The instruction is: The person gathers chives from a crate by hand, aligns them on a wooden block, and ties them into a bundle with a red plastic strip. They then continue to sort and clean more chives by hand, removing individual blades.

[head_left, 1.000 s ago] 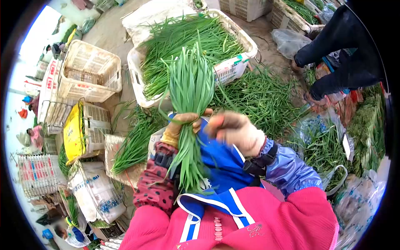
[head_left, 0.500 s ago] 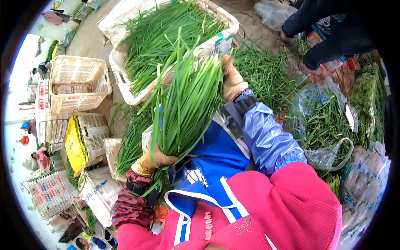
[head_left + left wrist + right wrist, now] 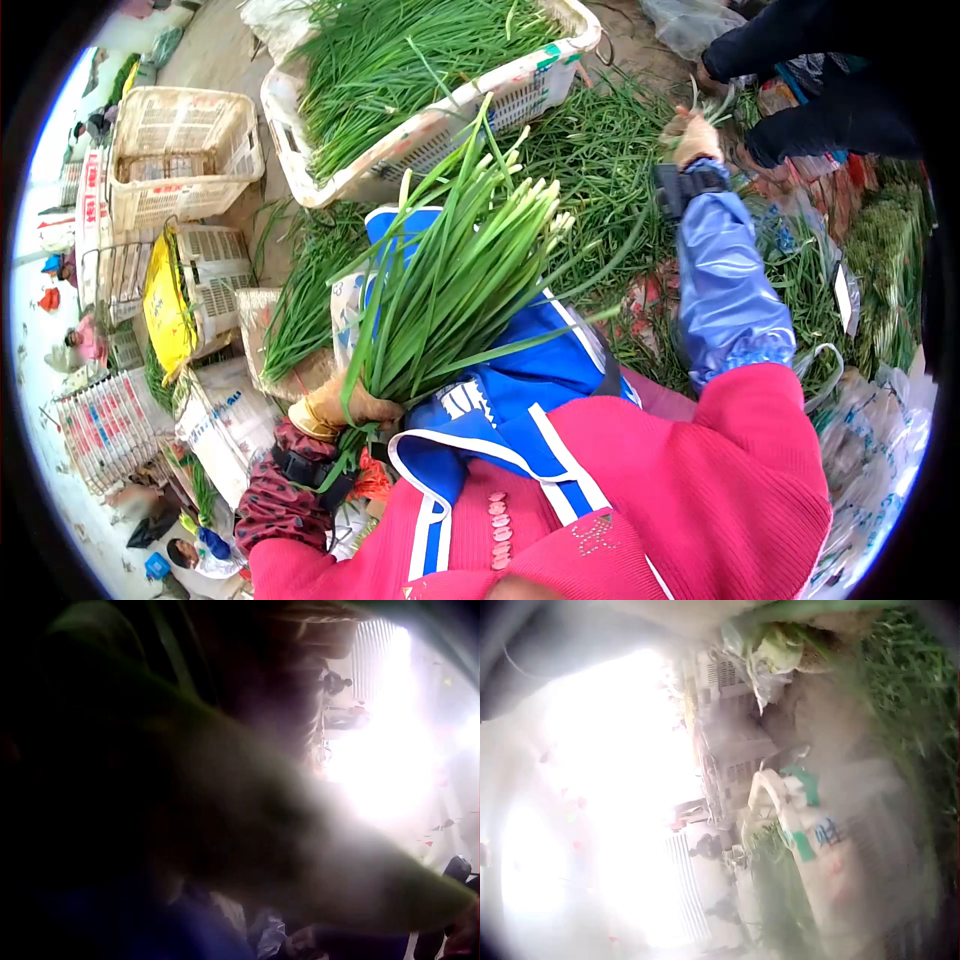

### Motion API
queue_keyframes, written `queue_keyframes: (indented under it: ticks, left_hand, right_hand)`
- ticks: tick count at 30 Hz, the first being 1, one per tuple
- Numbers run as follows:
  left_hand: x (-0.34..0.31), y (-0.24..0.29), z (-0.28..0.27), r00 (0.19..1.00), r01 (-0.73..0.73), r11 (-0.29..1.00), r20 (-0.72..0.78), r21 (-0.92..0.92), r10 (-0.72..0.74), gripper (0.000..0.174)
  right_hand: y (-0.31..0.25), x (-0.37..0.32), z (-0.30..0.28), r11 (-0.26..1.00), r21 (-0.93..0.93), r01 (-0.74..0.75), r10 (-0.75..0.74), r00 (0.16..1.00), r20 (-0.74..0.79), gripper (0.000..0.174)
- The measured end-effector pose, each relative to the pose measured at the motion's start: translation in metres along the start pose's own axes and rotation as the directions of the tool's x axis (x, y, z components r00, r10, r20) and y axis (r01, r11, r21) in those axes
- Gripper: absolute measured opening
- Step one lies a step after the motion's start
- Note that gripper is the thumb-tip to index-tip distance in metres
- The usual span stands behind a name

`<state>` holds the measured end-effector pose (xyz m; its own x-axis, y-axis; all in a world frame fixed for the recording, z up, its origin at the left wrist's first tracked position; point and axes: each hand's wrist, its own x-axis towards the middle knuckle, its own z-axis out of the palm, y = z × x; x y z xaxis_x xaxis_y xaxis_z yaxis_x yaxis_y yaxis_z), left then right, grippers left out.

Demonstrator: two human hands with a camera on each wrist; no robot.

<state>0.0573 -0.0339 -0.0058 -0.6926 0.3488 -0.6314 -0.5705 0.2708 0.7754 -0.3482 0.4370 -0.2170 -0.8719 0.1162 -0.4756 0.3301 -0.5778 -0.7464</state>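
Note:
In the head view the gloved left hand [image 3: 345,405] grips a bundle of long green stalks [image 3: 440,290] low on its leafy end; the pale cut ends fan out up and to the right over the blue apron [image 3: 530,350]. Stretched out to the upper right, the right hand [image 3: 695,138] pinches a few thin stalks or leaves above the loose greens [image 3: 610,180] on the ground. A blurred leaf [image 3: 247,802] crosses the left wrist view. The right wrist view shows pale-green scraps [image 3: 780,651] beside the fingers.
A white crate [image 3: 430,135] full of green stalks stands ahead. An empty crate [image 3: 185,190] and a yellow sack [image 3: 168,305] are at the left. Another person's dark-trousered legs [image 3: 790,45] and a plastic bag [image 3: 685,22] are at the upper right.
The left hand has moved down and left with the bundle, now tilted with its cut ends spread. The right hand has left the bundle and reached far to the upper right.

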Motion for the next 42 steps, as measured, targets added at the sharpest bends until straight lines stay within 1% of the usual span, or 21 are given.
queue_keyframes:
  ticks: [1, 3, 5, 7, 11, 12, 16, 18, 20, 22, 23, 25, 27, 29, 31, 33, 35, 37, 38, 39, 42]
  left_hand:
    - [-0.001, 0.003, -0.001, 0.998, 0.064, 0.997, 0.01, -0.029, -0.064, 0.055]
    - [-0.001, 0.008, -0.003, 0.994, 0.108, 0.993, 0.018, -0.047, -0.107, 0.052]
    - [0.004, 0.011, -0.004, 0.999, 0.041, 0.999, 0.01, -0.017, -0.04, 0.052]
    - [0.009, 0.016, -0.003, 1.0, 0.016, 1.0, 0.013, 0.018, -0.016, 0.054]
    - [0.013, 0.016, -0.008, 0.98, -0.198, 0.914, 0.077, 0.354, 0.183, 0.065]
    - [0.012, 0.009, -0.01, 0.949, -0.313, 0.816, 0.128, 0.486, 0.287, 0.068]
    - [0.0, 0.0, -0.008, 0.993, 0.09, 0.986, -0.09, 0.141, -0.077, 0.074]
    - [-0.002, -0.003, -0.005, 0.99, 0.063, 0.996, -0.127, 0.063, -0.054, 0.075]
    - [-0.005, 0.002, -0.003, 0.986, 0.013, 0.996, -0.164, 0.088, 0.002, 0.075]
    - [-0.004, -0.001, 0.001, 0.975, -0.039, 0.994, -0.214, 0.104, 0.061, 0.071]
    - [-0.002, -0.001, 0.001, 0.968, -0.065, 0.991, -0.236, 0.116, 0.091, 0.069]
    - [0.003, 0.008, -0.001, 0.976, 0.001, 0.987, -0.217, 0.161, 0.034, 0.069]
    - [0.008, 0.017, -0.003, 0.981, 0.072, 0.975, -0.191, 0.209, -0.032, 0.069]
    - [0.017, 0.006, -0.007, 0.97, -0.04, 0.915, -0.203, 0.402, 0.131, 0.063]
    - [0.024, 0.031, -0.006, 0.949, -0.04, 0.797, -0.226, 0.603, 0.219, 0.062]
    - [0.024, 0.045, 0.005, 0.844, -0.013, 0.672, -0.352, 0.741, 0.404, 0.07]
    - [0.021, 0.045, 0.007, 0.744, 0.102, 0.47, -0.381, 0.877, 0.549, 0.078]
    - [0.015, 0.018, 0.005, 0.718, 0.286, 0.34, -0.436, 0.896, 0.542, 0.083]
    - [0.015, 0.005, 0.008, 0.703, 0.343, 0.324, -0.469, 0.882, 0.535, 0.083]
    - [0.016, -0.008, 0.011, 0.685, 0.394, 0.305, -0.498, 0.867, 0.532, 0.083]
    - [0.026, -0.04, 0.025, 0.588, 0.382, 0.387, -0.544, 0.839, 0.598, 0.081]
  right_hand:
    - [-0.011, 0.026, -0.027, 0.914, 0.28, -0.295, 0.153, 0.887, 0.435, 0.033]
    - [-0.043, 0.005, 0.019, 0.942, -0.289, -0.168, 0.227, 0.956, 0.184, 0.031]
    - [-0.044, -0.073, 0.088, 0.885, -0.453, -0.11, 0.231, 0.948, 0.22, 0.035]
    - [-0.036, -0.112, 0.115, 0.807, -0.587, 0.054, 0.354, 0.752, 0.556, 0.038]
    - [-0.004, -0.171, 0.174, 0.645, -0.689, 0.33, 0.42, 0.601, 0.68, 0.042]
    - [0.001, -0.182, 0.182, 0.701, -0.678, 0.222, 0.418, 0.641, 0.643, 0.036]
    - [-0.001, -0.168, 0.183, 0.799, -0.581, 0.156, 0.258, 0.783, 0.566, 0.032]
    - [-0.015, -0.138, 0.165, 0.8, -0.579, 0.158, 0.12, 0.903, 0.412, 0.028]
    - [-0.043, -0.098, 0.138, 0.603, -0.78, 0.168, -0.024, 0.981, 0.192, 0.037]
    - [-0.066, -0.047, 0.108, -0.197, -0.943, 0.267, -0.159, 0.941, 0.299, 0.058]
    - [-0.082, -0.075, 0.123, -0.471, -0.877, 0.096, -0.299, 0.918, 0.262, 0.064]
    - [-0.102, -0.143, 0.16, -0.517, -0.779, 0.355, -0.281, 0.79, 0.546, 0.073]
    - [-0.116, -0.21, 0.2, -0.404, -0.504, 0.763, -0.05, 0.532, 0.845, 0.077]
    - [-0.111, -0.241, 0.229, -0.464, -0.338, 0.819, 0.228, 0.479, 0.847, 0.074]
    - [-0.073, -0.257, 0.261, -0.574, -0.301, 0.761, 0.513, 0.621, 0.593, 0.062]
    - [-0.063, -0.268, 0.267, -0.324, -0.317, 0.891, 0.639, 0.454, 0.621, 0.056]
    - [-0.018, -0.247, 0.239, -0.087, -0.414, 0.906, 0.548, 0.39, 0.739, 0.046]
    - [0.028, -0.241, 0.207, 0.14, -0.341, 0.929, 0.244, 0.302, 0.922, 0.036]
    - [0.039, -0.25, 0.195, 0.375, -0.383, 0.844, 0.165, 0.346, 0.924, 0.028]
    - [0.037, -0.258, 0.186, 0.269, -0.413, 0.87, 0.257, 0.349, 0.901, 0.025]
    - [0.071, -0.278, 0.141, 0.541, -0.509, 0.669, 0.081, 0.562, 0.823, 0.031]
